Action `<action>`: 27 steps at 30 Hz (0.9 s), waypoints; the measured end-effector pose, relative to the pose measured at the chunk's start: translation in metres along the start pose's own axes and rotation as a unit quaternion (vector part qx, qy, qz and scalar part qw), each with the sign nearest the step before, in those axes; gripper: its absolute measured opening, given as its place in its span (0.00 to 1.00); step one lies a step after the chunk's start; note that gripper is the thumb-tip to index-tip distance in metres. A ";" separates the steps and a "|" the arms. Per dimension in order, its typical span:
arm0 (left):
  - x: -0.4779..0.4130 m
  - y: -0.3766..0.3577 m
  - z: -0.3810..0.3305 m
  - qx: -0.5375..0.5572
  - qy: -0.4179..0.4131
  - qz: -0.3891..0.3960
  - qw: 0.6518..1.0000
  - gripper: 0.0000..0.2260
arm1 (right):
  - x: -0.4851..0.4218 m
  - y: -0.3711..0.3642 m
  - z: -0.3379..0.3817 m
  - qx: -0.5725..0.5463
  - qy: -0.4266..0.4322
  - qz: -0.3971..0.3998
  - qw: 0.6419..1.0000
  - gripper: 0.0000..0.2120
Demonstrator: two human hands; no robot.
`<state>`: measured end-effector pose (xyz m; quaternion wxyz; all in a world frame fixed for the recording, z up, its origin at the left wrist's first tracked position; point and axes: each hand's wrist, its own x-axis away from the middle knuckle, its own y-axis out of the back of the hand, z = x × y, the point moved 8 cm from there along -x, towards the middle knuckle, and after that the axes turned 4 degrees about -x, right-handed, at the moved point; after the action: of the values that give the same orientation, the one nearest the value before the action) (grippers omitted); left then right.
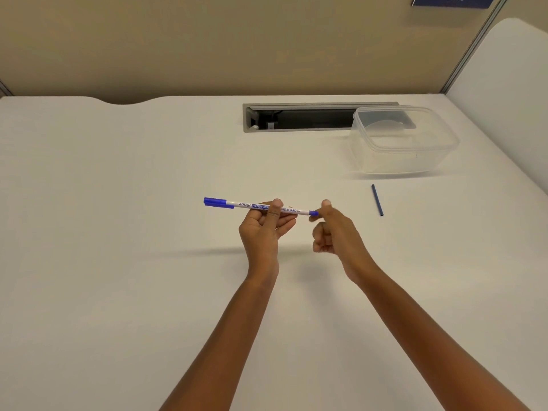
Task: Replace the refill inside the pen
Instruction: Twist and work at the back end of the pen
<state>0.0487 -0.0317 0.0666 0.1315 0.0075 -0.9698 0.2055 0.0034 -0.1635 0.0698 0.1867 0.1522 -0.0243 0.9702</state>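
**Pen** (243,204): white barrel, blue cap (216,202) at the left end. It was held level above the table (118,203), gripped at mid-barrel between the thumb and curled fingers of the left hand (264,229).

**End plug** (313,213): blue, at the barrel's right end. It was pinched between thumb and forefinger of the right hand (332,232), the other fingers clenched into the palm.

**Step in hand**: the plug was judged to be either drawn out or pressed home; which could not be told. The barrel is best braced by the left hand and the plug worked straight along the axis, never levered sideways, as so small a part is easily dropped.

**Refill** (377,200): dark blue stick, laid on the table well apart from both hands; whether spent or fresh could not be told.

**Surface**: white, matt. A clear plastic container (403,143) was stood at the far right, before a grey cable slot (296,118).

**Room**: a beige partition (207,40) was seen behind, with a blue sign (450,0) cut off at the top.
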 end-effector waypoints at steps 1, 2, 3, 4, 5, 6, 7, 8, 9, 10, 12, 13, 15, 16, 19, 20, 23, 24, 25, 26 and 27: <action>0.000 0.000 0.000 0.003 0.000 -0.001 1.000 0.03 | 0.000 0.001 0.005 0.032 0.040 -0.005 0.999 0.14; -0.001 0.000 -0.001 0.005 0.000 -0.001 1.000 0.03 | 0.000 0.002 0.009 0.060 0.077 -0.008 0.995 0.10; -0.001 0.000 0.000 0.006 0.000 -0.001 1.000 0.03 | 0.001 0.004 0.012 0.087 0.112 -0.011 0.990 0.07; -0.001 0.000 0.000 0.006 0.000 -0.001 1.000 0.04 | 0.001 0.005 0.015 0.112 0.142 -0.017 0.983 0.05; 0.000 0.000 0.000 0.005 0.001 -0.002 1.000 0.04 | 0.002 0.006 0.017 0.134 0.167 -0.022 0.976 0.06; 0.000 0.000 0.001 0.005 0.001 -0.002 1.000 0.04 | 0.003 0.007 0.020 0.156 0.188 -0.027 0.969 0.07; 0.000 0.000 0.001 0.004 0.001 -0.002 1.000 0.04 | 0.004 0.007 0.023 0.183 0.207 -0.033 0.961 0.08; 0.001 -0.001 0.001 0.005 0.001 0.000 1.000 0.04 | 0.005 0.006 0.025 0.212 0.221 -0.037 0.951 0.08; 0.001 -0.001 0.000 0.006 0.001 0.001 1.000 0.04 | 0.006 0.006 0.027 0.238 0.231 -0.042 0.942 0.09; 0.002 -0.002 0.000 0.008 0.001 0.003 1.000 0.04 | 0.006 0.006 0.027 0.250 0.235 -0.048 0.938 0.11; 0.002 -0.003 0.001 0.006 0.002 0.008 1.000 0.04 | 0.004 0.007 0.025 0.229 0.220 -0.060 0.946 0.16; 0.003 -0.004 0.001 0.003 0.003 0.010 1.000 0.04 | 0.002 0.007 0.023 0.200 0.199 -0.062 0.957 0.17; 0.003 -0.004 0.003 -0.002 0.005 0.010 1.000 0.03 | -0.005 0.008 0.015 0.101 0.113 -0.053 0.987 0.19; 0.003 -0.003 0.004 -0.002 0.007 0.009 1.000 0.03 | -0.007 0.006 0.008 0.041 0.052 -0.040 0.997 0.20; 0.003 -0.002 0.006 -0.001 0.011 0.005 1.000 0.03 | -0.007 0.002 -0.003 -0.017 -0.038 -0.012 0.999 0.22; 0.002 -0.001 0.006 0.000 0.011 0.003 1.000 0.03 | -0.007 0.002 -0.001 0.007 -0.026 -0.012 1.000 0.23; 0.000 0.002 0.005 0.004 0.010 -0.005 1.000 0.03 | -0.006 0.003 0.008 0.065 0.055 -0.012 0.996 0.18; 0.000 0.003 0.005 0.006 0.009 -0.005 1.000 0.03 | -0.006 0.003 0.010 0.078 0.077 -0.007 0.994 0.14; -0.001 0.003 0.005 0.008 0.008 -0.005 1.000 0.04 | -0.006 0.003 0.012 0.089 0.099 -0.002 0.991 0.10; 0.000 0.003 0.005 0.010 0.007 -0.005 1.000 0.04 | -0.007 0.004 0.013 0.102 0.120 0.004 0.987 0.07; 0.000 0.003 0.005 0.011 0.007 -0.004 1.000 0.04 | -0.006 0.004 0.014 0.118 0.142 0.007 0.983 0.06</action>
<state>0.0475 -0.0310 0.0612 0.1392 0.0115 -0.9665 0.2155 0.0115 -0.1711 0.0809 0.1622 0.0339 0.1157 0.9794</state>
